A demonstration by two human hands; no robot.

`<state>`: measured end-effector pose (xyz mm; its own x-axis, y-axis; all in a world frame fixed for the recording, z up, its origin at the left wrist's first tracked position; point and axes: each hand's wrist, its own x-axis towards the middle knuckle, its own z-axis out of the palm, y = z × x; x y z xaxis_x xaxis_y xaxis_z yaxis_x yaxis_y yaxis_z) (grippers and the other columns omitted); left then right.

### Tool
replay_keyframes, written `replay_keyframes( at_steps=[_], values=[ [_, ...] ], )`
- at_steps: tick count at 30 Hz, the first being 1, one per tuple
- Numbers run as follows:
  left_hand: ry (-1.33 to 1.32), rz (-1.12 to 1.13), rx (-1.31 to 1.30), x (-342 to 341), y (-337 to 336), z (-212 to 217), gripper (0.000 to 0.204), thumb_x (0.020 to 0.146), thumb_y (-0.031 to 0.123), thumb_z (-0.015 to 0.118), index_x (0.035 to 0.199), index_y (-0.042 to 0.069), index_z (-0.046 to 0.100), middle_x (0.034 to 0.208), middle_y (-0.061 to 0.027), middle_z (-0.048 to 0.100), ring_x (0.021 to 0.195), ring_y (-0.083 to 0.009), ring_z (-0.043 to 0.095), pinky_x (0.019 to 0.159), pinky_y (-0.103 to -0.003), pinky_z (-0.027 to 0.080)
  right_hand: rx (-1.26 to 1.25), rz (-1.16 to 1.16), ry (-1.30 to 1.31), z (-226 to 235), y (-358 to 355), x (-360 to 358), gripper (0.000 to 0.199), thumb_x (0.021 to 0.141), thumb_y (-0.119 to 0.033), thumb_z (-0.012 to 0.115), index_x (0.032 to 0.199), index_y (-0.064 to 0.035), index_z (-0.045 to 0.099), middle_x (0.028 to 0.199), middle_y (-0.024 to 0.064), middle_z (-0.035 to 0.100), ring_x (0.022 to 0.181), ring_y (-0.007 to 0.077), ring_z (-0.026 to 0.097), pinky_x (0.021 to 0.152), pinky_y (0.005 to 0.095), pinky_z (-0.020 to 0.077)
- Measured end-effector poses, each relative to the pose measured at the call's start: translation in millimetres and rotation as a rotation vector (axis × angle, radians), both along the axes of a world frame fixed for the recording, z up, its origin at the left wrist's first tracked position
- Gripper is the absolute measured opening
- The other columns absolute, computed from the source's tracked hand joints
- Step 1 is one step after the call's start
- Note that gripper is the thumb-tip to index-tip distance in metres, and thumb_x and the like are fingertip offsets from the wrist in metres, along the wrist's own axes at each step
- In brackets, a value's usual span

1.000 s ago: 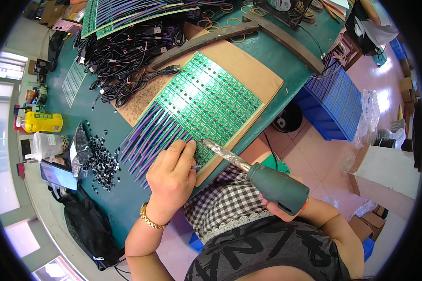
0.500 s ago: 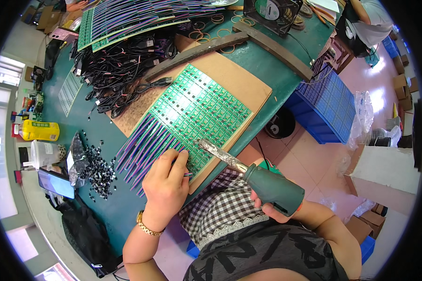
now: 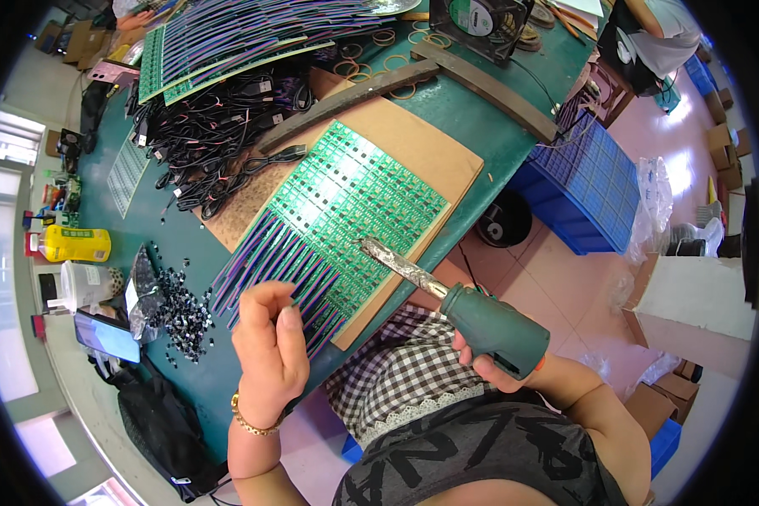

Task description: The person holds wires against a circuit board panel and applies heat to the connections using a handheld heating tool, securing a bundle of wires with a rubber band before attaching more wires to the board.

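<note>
A green-handled soldering gun [image 3: 497, 331] is gripped in my right hand [image 3: 491, 369]. Its worn metal tip hovers over or rests on the lower part of the green circuit board panel [image 3: 367, 181]; I cannot tell which. My left hand [image 3: 268, 354] is lifted at the panel's lower-left side, fingers loosely curled, thumb and forefinger apart, nothing seen between them. Beneath and beside it, rows of thin purple-and-dark wires [image 3: 266, 257] stick out from the panel's left part. A brown board [image 3: 434, 152] lies under the panel.
Black USB cables [image 3: 219, 135] are heaped beyond the panel, near stacked wired panels [image 3: 253, 42]. Metal bars [image 3: 485, 93] and a fan [image 3: 485, 25] stand farther back. Small black parts [image 3: 185, 316] and a phone [image 3: 108, 336] lie left. A blue crate [image 3: 578, 194] is off the table's right side.
My left hand has drawn back from the panel toward the lower left, and its fingers have parted. More wires show where it was. The soldering gun has hardly moved.
</note>
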<state>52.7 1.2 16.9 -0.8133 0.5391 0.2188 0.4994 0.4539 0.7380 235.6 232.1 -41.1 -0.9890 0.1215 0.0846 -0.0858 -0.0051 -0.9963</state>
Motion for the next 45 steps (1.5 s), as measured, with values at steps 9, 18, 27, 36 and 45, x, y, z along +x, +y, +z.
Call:
replay_keyframes(
  at_steps=[9, 18, 27, 36, 45],
  values=[
    [0.066, -0.071, -0.051, -2, 15, -12, 0.004, 0.090, 0.001, 0.063, 0.094, 0.001, 0.063, 0.072, -0.0068, 0.062, 0.059, -0.0116, 0.057, 0.055, -0.024, 0.046, 0.234, -0.073, 0.235, -15, -2, -1, 0.033, 0.068, -0.001, 0.070, 0.099, 0.0036, 0.063, 0.089, 0.0143, 0.064, 0.075, 0.0288, 0.065, 0.065, 0.0327, 0.0521],
    [-0.015, -0.037, -0.063, 3, 20, -24, 0.008, 0.083, 0.001, 0.070, 0.086, 0.000, 0.063, 0.070, -0.0062, 0.062, 0.054, -0.0088, 0.057, 0.049, -0.022, 0.045, 0.251, -0.055, 0.247, -8, -1, -5, 0.033, 0.067, -0.005, 0.073, 0.098, 0.0020, 0.064, 0.086, 0.0107, 0.063, 0.067, 0.0250, 0.063, 0.057, 0.0310, 0.0490],
    [-0.043, 0.028, -0.020, 1, 18, -27, 0.009, 0.081, -0.002, 0.069, 0.085, 0.001, 0.062, 0.076, -0.0069, 0.062, 0.055, -0.0102, 0.056, 0.049, -0.024, 0.045, 0.319, -0.044, 0.293, -3, 4, -10, 0.033, 0.069, -0.009, 0.074, 0.099, 0.0010, 0.065, 0.086, 0.0089, 0.063, 0.063, 0.0221, 0.064, 0.054, 0.0282, 0.0496],
    [0.519, -0.303, -0.197, -10, 19, -23, 0.030, 0.067, -0.007, 0.070, 0.096, 0.001, 0.070, 0.089, -0.0090, 0.063, 0.069, -0.0206, 0.060, 0.058, -0.030, 0.050, 0.422, -0.042, 0.367, -3, 10, -14, 0.034, 0.068, -0.011, 0.075, 0.098, 0.0011, 0.066, 0.088, 0.0099, 0.064, 0.064, 0.0218, 0.064, 0.054, 0.0281, 0.0502],
    [0.697, -0.318, -0.322, -9, 17, -25, 0.030, 0.068, 0.002, 0.067, 0.098, 0.000, 0.070, 0.093, -0.0077, 0.064, 0.062, -0.0159, 0.056, 0.052, -0.028, 0.044, 0.471, -0.009, 0.362, -3, 10, -7, 0.037, 0.067, -0.013, 0.076, 0.099, 0.0008, 0.066, 0.090, 0.0099, 0.065, 0.066, 0.0218, 0.065, 0.054, 0.0279, 0.0506]
  ],
)
